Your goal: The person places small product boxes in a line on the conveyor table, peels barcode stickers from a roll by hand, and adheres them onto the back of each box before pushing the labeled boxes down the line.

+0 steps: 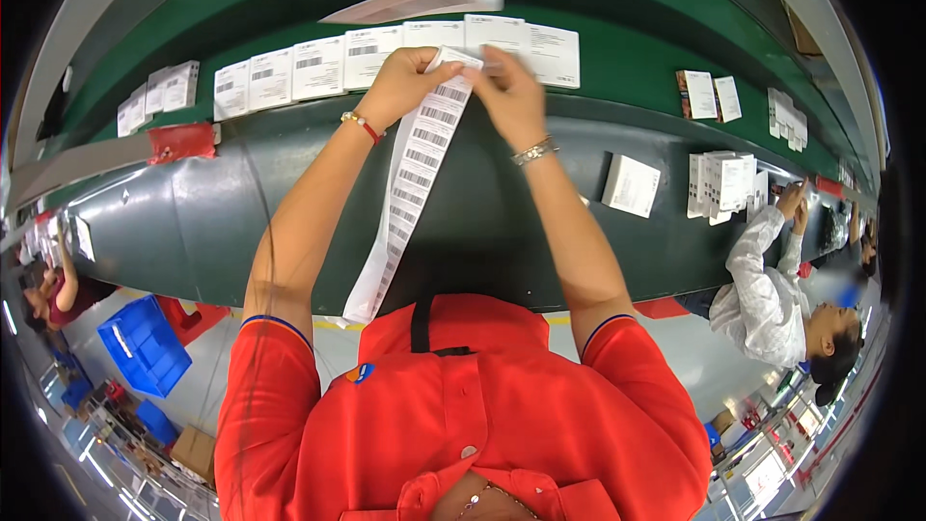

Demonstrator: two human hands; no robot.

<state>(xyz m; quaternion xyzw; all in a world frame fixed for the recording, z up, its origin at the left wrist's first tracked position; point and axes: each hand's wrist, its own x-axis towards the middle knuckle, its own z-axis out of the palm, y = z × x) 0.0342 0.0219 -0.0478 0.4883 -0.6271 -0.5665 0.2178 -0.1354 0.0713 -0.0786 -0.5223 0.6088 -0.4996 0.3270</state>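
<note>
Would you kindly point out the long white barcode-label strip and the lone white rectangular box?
Long white barcode-label strip [416,177]: head view, printed face, midway along.
Lone white rectangular box [633,185]: head view, middle of its upper face.

Long dark surface, curved by the lens, sheen at its left end. Green strip runs along its far side. Pale grey floor on its near side. Off the surface's near edge, toward its left end: blue bin, red one just beside. Farther from that edge, same side: brown carton, cluttered shelving, small and blurred. White light tubes beyond both surface ends.
</note>
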